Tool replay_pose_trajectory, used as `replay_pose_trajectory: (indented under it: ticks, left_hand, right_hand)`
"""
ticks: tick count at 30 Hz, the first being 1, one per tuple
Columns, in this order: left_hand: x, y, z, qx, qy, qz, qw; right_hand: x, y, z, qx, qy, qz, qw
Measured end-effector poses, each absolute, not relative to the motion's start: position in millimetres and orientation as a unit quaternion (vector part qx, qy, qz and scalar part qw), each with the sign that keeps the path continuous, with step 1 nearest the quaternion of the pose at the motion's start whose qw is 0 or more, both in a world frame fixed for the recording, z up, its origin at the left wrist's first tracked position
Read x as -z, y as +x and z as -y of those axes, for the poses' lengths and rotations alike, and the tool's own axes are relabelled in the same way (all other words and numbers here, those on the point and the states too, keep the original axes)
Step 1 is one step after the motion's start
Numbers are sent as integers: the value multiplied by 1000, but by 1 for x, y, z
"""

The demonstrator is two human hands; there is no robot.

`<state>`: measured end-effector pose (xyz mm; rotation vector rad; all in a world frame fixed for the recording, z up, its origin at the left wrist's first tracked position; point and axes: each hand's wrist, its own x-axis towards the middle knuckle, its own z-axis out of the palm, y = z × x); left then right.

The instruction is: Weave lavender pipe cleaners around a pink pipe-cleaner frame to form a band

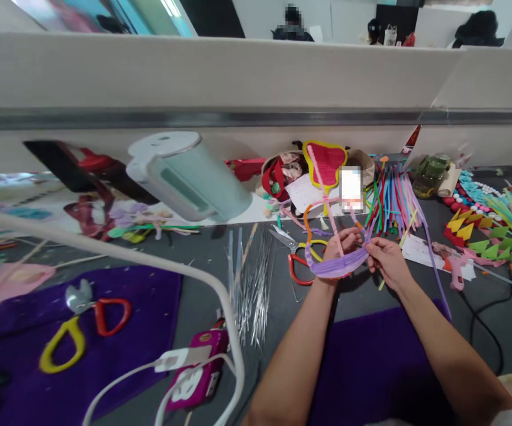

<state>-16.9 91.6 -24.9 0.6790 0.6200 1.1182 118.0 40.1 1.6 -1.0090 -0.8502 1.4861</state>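
Both hands are on a pipe-cleaner frame (340, 264), a ring in orange and pink with a closely wrapped purple section along its near edge. A pink stem runs across its middle. My left hand (344, 241) reaches into the ring from the left and grips its far side of the purple section, fingers partly hidden. At the right end of that section, my right hand (384, 260) pinches a purple pipe cleaner (433, 254), whose long tail trails right and down. Left of the ring lie scissors (299, 269) with red and yellow handles, partly covered by it.
Bundled pipe cleaners (393, 198) lie behind my hands. A pink glue gun (457, 266) with a black cable is on the right. Silver strips (258, 284), a magenta power bank (200, 367), a pale green pitcher (211, 177) and more scissors (93, 306) are on the left. A white tube (167, 260) arches across.
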Motion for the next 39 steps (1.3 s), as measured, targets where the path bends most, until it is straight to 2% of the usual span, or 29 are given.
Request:
replay_pose_trajectory:
  ticks: [6,12,14,28,39]
  left_hand:
    - [18,-16,-83,-503,345,-330,720]
    - [19,-13,-88,-530,349,-359,685]
    - [19,-13,-89,-523,354,-355,690]
    - [25,-17,-92,-553,346,-327,684]
    - [29,-19,-93,-541,366,-361,665]
  right_hand:
    - [7,111,-40,-597,-468,404,512]
    - [3,113,-31,-310,-565,568,513]
    - [0,113,-29,-272,-562,601,499]
    - [4,113,-30,-268,-556,613,493]
    - [3,115,-38,-425,-540,519,509]
